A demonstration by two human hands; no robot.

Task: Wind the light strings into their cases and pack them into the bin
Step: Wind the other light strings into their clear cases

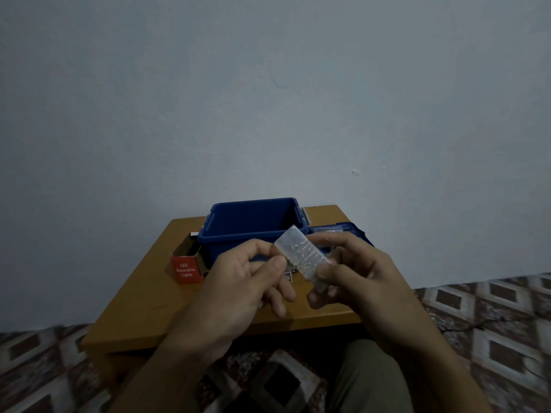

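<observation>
My right hand (354,275) grips a clear plastic case (299,254) with thin light string wound around it, held tilted above the table. My left hand (247,278) pinches at the case's left side with thumb and forefinger, where the wire is too fine to make out. Behind both hands stands the open blue bin (253,225); its inside looks dark and I see nothing in it. An open red box (187,268) labelled "LED Decorative Lights" lies left of the bin.
The low wooden table (143,296) stands against a pale wall. The blue bin lid (343,232) lies to the right of the bin with something clear on it. Patterned floor covering surrounds the table, and my knee (366,380) is at the bottom.
</observation>
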